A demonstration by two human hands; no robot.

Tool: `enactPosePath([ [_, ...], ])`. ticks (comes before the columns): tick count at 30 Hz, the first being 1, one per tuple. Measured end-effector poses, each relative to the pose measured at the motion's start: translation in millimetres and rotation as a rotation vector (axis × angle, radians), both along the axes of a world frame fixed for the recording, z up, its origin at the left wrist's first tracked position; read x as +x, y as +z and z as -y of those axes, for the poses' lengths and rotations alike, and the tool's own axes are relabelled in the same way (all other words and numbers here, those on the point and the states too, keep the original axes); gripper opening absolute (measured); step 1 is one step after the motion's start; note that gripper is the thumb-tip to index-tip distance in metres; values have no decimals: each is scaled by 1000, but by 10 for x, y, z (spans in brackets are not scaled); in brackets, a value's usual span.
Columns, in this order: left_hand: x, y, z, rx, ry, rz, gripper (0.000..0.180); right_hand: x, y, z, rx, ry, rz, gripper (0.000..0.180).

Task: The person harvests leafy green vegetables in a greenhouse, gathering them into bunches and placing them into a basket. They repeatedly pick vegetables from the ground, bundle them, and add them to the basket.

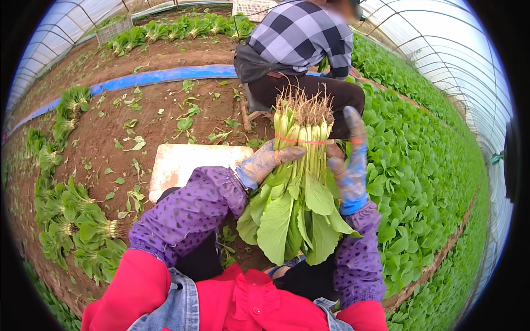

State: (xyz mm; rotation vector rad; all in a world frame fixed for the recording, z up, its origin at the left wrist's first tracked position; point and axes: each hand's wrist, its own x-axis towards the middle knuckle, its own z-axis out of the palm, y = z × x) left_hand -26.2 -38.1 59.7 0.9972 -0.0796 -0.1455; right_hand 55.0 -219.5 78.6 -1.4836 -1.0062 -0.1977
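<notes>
Red shirt (pixel 259 300) nearest | bunch (pixel 298 187) held roots-up past right edge of board (pixel 187 163) | left hand (pixel 266 165) grips its stems | right hand (pixel 351 168) open beside it, blurred, contact unclear | judged done: band (pixel 317 143) round stems, other bunches (pixel 77 204) along left of soil (pixel 165 91) | judged remaining: rooted greens (pixel 419 171) at right
</notes>
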Motion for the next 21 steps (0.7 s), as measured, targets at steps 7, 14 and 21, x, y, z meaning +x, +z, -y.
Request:
enactPosePath([
  [7,73,-118,39,143,2,67,48,-88,393,5,-349,-371,655,33],
  [14,93,-248,58,267,-64,98,54,-42,121,37,-294,-153,124,28],
  [21,78,-209,71,262,-139,-20,52,-32,42,37,11,178,-487,19],
])
